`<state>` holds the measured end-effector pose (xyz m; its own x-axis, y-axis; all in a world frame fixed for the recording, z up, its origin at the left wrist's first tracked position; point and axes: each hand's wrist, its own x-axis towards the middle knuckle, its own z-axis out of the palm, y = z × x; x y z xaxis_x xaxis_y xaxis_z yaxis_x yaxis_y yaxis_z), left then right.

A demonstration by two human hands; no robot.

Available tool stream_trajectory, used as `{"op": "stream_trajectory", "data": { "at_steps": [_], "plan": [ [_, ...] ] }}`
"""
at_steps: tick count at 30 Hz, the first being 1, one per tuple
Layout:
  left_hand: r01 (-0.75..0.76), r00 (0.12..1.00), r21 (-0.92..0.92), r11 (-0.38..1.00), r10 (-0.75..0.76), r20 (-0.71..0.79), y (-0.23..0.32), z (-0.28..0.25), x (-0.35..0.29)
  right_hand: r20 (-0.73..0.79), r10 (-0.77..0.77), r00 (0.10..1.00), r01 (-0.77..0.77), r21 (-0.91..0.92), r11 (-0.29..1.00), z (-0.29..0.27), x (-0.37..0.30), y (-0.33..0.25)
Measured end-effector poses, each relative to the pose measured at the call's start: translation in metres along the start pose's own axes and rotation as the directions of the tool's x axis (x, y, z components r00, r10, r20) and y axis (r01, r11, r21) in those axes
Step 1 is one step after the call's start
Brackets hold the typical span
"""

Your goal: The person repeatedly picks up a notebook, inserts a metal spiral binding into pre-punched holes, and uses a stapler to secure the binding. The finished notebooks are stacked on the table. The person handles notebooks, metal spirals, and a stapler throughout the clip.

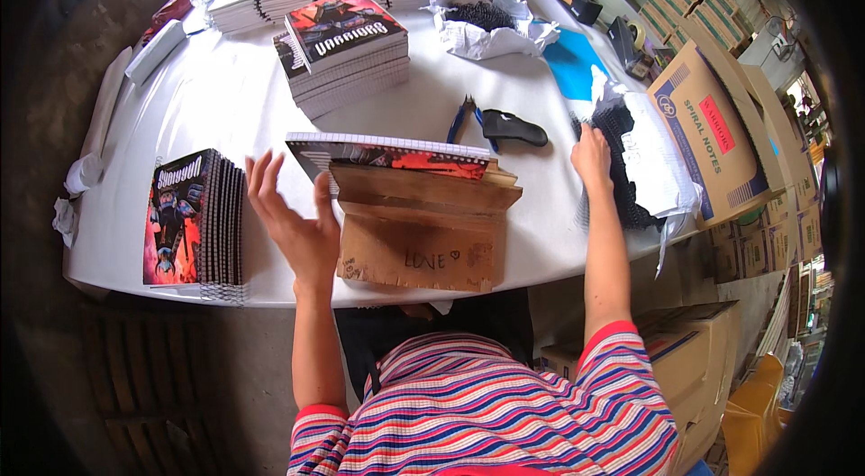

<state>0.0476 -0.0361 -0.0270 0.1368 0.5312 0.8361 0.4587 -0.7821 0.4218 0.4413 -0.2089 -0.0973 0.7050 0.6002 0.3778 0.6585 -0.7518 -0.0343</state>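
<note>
A notebook (387,154) with a red and black cover and squared pages rests on a brown wooden stand (423,246) in front of me. At its left end is my left hand (297,219), open, fingers spread and holding nothing. Out to the right, my right hand (592,156) has its fingers curled at the edge of a pile of black spiral binding coils (620,142). It appears to pinch coil there; how many is hidden. White paper (662,156) lies beside these coils. Behind the stand are blue-handled cutters (462,120) and a black handheld tool (514,127).
Coil-bound notebooks (194,219) stand stacked at the near left. Another notebook stack (347,48) sits behind the wooden stand, with several more along the far edge. Crumpled paper holds more coils (482,16). An open cardboard carton (712,133) borders the table (225,106) on the right.
</note>
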Motion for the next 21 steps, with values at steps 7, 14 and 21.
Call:
{"op": "stream_trajectory", "data": {
  "at_steps": [7,14,21],
  "plan": [
    [-0.192,0.935,-0.176,0.965,0.235,0.265,0.084,0.035,0.019,0.059,-0.030,0.998,0.033,-0.055,0.998,-0.061,0.028,-0.012],
    [-0.232,0.956,-0.139,0.963,0.253,0.152,0.083,0.063,0.001,0.008,-0.467,0.884,0.252,0.834,0.491,-0.168,-0.014,-0.088],
    [-0.215,0.944,-0.184,0.959,0.252,0.211,0.081,0.066,-0.001,0.025,-0.533,0.846,0.226,0.889,0.399,-0.160,-0.038,-0.119]
  ]
}}
